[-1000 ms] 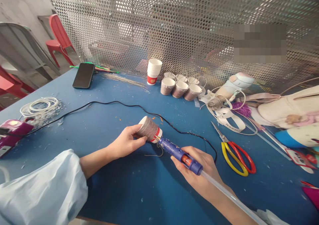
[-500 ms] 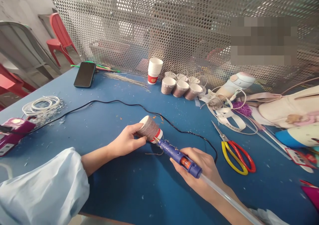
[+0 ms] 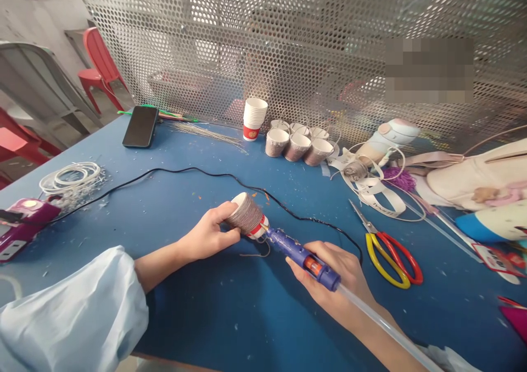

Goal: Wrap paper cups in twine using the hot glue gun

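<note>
"Midway between the front and far edges of the blue table, which object do we find in hand?"

"We find a paper cup wound with brown-grey cord, tilted, its mouth toward the far left corner. The left hand is curled around its side."

"And what do we note of the right hand?"

"We note it wrapped around a blue hot-glue gun, whose nozzle points at the cup's red band, near the base; we cannot tell whether it touches. A clear glue stick trails from its rear end. Just in front of the cup lies a loose cord end."

"Which items do we locate around them?"

"Along the far edge we locate a stack of paper cups and, just right of it, six cord-wrapped cups. Near the far left corner lies a smartphone; by the left edge, a purple power strip. Yellow-and-red-handled scissors lie right of the right hand."
</note>
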The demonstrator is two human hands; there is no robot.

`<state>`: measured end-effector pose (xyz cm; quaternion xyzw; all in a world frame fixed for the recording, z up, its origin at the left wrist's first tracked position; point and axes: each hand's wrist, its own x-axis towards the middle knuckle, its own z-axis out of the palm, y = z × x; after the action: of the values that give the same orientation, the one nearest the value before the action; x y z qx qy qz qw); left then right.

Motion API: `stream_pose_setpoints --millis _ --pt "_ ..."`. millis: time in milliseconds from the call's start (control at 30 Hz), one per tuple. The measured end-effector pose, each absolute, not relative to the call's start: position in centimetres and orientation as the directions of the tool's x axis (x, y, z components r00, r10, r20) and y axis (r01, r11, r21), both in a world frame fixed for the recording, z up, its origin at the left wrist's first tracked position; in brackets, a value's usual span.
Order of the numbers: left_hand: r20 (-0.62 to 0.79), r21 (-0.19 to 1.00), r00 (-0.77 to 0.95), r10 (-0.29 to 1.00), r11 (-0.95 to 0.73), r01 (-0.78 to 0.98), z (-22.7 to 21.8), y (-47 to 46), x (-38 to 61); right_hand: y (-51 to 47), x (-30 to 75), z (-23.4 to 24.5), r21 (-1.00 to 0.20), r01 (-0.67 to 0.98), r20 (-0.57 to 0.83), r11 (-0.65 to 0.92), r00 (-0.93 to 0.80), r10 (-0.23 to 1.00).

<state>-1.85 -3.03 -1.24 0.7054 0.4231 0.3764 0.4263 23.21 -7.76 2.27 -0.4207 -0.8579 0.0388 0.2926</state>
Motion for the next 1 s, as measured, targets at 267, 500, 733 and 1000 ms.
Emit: stream_pose_setpoints --millis 267,500,733,1000 --pt "0.193 0.904 0.396 0.898 -0.32 0.284 -1.4 -3.03 -1.88 -7.92 23.26 1.98 -0.285 0.662 0.486 0.693 -0.524 0.7" --pt "0.21 0.897 0.406 0.89 -0.34 0.282 -1.64 -2.91 -2.01 -7.83 23.43 2.15 -0.286 0.675 0.464 0.68 -0.523 0.715" --pt "0.213 0.907 0.42 0.882 -0.338 0.251 -1.49 -2.94 -2.16 -7.86 23.31 2.54 -0.345 0.7 0.44 0.625 -0.468 0.767" --pt "0.216 0.931 0.438 0.873 -0.319 0.178 -1.37 -3.0 -2.27 -7.78 23.92 2.14 -0.411 0.714 0.414 0.567 -0.408 0.813"
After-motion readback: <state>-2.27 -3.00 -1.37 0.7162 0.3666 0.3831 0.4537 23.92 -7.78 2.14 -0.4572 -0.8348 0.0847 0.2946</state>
